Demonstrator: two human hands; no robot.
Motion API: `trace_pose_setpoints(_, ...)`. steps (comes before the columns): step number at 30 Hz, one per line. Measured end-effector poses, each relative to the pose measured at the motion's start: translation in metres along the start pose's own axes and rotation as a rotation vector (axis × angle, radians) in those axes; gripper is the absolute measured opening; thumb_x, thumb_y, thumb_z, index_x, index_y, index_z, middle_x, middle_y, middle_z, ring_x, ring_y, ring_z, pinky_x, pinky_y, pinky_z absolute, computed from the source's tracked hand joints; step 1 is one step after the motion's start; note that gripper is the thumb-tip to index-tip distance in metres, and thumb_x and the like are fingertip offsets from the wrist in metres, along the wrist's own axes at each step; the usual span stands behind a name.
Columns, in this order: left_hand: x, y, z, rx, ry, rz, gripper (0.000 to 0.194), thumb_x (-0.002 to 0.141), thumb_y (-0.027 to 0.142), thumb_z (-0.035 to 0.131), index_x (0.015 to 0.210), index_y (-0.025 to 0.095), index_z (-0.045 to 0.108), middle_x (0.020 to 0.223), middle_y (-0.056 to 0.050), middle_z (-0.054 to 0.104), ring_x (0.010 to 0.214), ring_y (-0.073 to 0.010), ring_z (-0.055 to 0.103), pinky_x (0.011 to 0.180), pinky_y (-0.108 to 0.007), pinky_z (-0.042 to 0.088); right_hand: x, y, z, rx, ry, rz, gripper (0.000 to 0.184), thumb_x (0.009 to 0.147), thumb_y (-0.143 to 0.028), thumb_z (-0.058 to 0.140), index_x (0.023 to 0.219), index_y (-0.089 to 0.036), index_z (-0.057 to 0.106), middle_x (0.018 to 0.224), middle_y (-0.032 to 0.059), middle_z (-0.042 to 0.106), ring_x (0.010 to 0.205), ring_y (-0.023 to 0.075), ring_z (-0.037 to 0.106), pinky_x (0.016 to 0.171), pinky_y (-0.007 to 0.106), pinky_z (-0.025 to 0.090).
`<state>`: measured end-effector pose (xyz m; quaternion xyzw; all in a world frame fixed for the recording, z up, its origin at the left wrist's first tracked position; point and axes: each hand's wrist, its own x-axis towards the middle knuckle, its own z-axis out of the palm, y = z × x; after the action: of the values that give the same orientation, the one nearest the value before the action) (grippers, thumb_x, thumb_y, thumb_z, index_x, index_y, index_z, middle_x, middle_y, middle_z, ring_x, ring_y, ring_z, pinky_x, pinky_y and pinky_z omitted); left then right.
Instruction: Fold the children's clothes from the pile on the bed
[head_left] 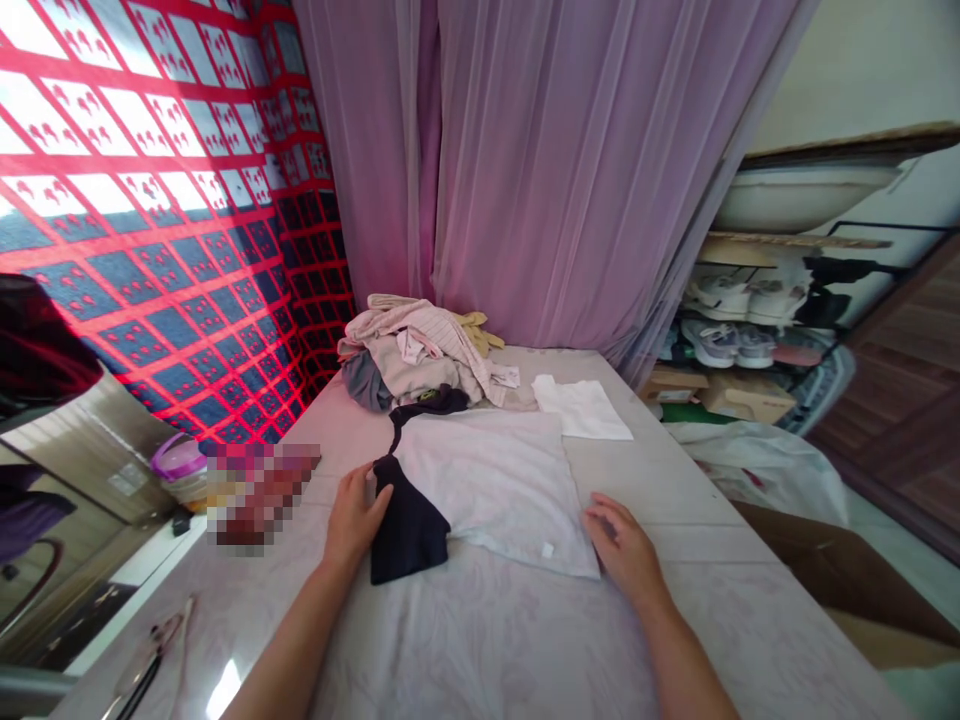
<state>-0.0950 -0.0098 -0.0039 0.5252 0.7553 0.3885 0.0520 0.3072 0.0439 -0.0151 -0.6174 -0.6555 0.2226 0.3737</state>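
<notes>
A folded white garment (495,485) lies flat in the middle of the bed (480,640). A dark navy garment (407,525) rests on its near left corner, with a dark strap running back toward the clothes pile. My left hand (354,520) lies against the dark garment's left edge, fingers curled onto it. My right hand (624,545) rests flat on the bed at the white garment's near right corner, fingers spread and holding nothing.
A pile of pink and beige clothes (420,355) sits at the far left of the bed. A small folded white cloth (581,407) lies behind the white garment. A purple curtain (540,160) hangs behind. A shoe rack (750,330) stands right; a purple-lidded container (180,465) sits left.
</notes>
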Motion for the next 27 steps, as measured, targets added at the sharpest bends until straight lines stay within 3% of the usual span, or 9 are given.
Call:
trace_pose_setpoints(2, -0.013, 0.006, -0.004, 0.119, -0.007, 0.054, 0.050, 0.080, 0.045, 0.049, 0.122, 0.018, 0.050, 0.111, -0.011, 0.059, 0.107, -0.0267, 0.056, 0.095, -0.042, 0.044, -0.006, -0.004, -0.007, -0.005, -0.077, -0.007, 0.032, 0.071, -0.050, 0.049, 0.076, -0.023, 0.066, 0.123, 0.0124, 0.057, 0.110, 0.0288, 0.054, 0.064, 0.035, 0.050)
trace_pose_setpoints(4, -0.021, 0.010, -0.008, 0.212, -0.018, 0.095, 0.052, 0.081, 0.046, 0.049, 0.123, 0.016, 0.050, 0.103, -0.011, 0.062, 0.102, -0.0282, 0.057, 0.093, -0.043, 0.044, -0.010, -0.008, -0.015, -0.024, -0.222, -0.043, 0.029, 0.069, -0.048, 0.054, 0.079, -0.024, 0.067, 0.130, 0.0114, 0.053, 0.118, 0.0294, 0.049, 0.076, 0.039, 0.050)
trace_pose_setpoints(7, -0.026, 0.014, -0.012, 0.287, -0.034, 0.098, 0.053, 0.080, 0.048, 0.050, 0.121, 0.016, 0.052, 0.091, -0.009, 0.066, 0.092, -0.0286, 0.060, 0.088, -0.043, 0.044, -0.014, -0.016, -0.025, -0.106, -0.424, -0.100, 0.032, 0.065, -0.041, 0.064, 0.092, -0.025, 0.068, 0.140, 0.0090, 0.045, 0.132, 0.0283, 0.034, 0.104, 0.045, 0.033)
trace_pose_setpoints(10, -0.026, 0.015, -0.014, 0.272, -0.066, 0.072, 0.047, 0.079, 0.045, 0.051, 0.119, 0.020, 0.055, 0.081, -0.004, 0.066, 0.085, -0.0260, 0.061, 0.082, -0.038, 0.045, -0.017, -0.019, -0.030, -0.170, -0.539, -0.113, 0.041, 0.060, -0.034, 0.070, 0.101, -0.027, 0.067, 0.148, 0.0070, 0.034, 0.139, 0.0273, 0.021, 0.111, 0.046, 0.019)
trace_pose_setpoints(13, -0.026, 0.017, -0.017, 0.200, -0.093, 0.033, 0.042, 0.078, 0.040, 0.052, 0.116, 0.024, 0.057, 0.075, -0.001, 0.065, 0.079, -0.0221, 0.061, 0.076, -0.033, 0.045, -0.018, -0.020, -0.029, -0.203, -0.565, -0.128, 0.041, 0.059, -0.027, 0.070, 0.101, -0.028, 0.068, 0.149, 0.0065, 0.032, 0.139, 0.0269, 0.020, 0.111, 0.047, 0.018)
trace_pose_setpoints(16, -0.027, 0.017, -0.021, 0.044, -0.106, -0.069, 0.042, 0.078, 0.039, 0.047, 0.116, 0.024, 0.056, 0.067, 0.003, 0.059, 0.065, -0.0165, 0.058, 0.064, -0.027, 0.044, -0.018, -0.019, -0.027, -0.201, -0.502, -0.135, 0.020, 0.066, -0.025, 0.063, 0.085, -0.024, 0.070, 0.145, 0.0083, 0.039, 0.137, 0.0267, 0.027, 0.110, 0.046, 0.020)
trace_pose_setpoints(21, -0.030, 0.013, -0.028, -0.259, -0.109, -0.140, 0.045, 0.074, 0.039, 0.044, 0.113, 0.020, 0.055, 0.052, 0.009, 0.038, 0.048, -0.0118, 0.045, 0.052, -0.023, 0.038, -0.017, -0.018, -0.036, 0.038, -0.551, -0.139, 0.014, 0.074, -0.035, 0.059, 0.071, -0.023, 0.066, 0.131, 0.0077, 0.055, 0.134, 0.0255, 0.034, 0.109, 0.047, 0.024)
trace_pose_setpoints(27, -0.031, 0.019, -0.030, -0.067, -0.100, -0.163, 0.040, 0.070, 0.036, 0.046, 0.106, 0.023, 0.059, 0.055, 0.008, 0.046, 0.052, -0.0127, 0.049, 0.053, -0.024, 0.037, -0.019, -0.019, -0.042, 0.066, -0.653, -0.095, 0.011, 0.072, -0.033, 0.063, 0.069, -0.023, 0.065, 0.118, 0.0061, 0.064, 0.134, 0.0253, 0.032, 0.109, 0.047, 0.024)
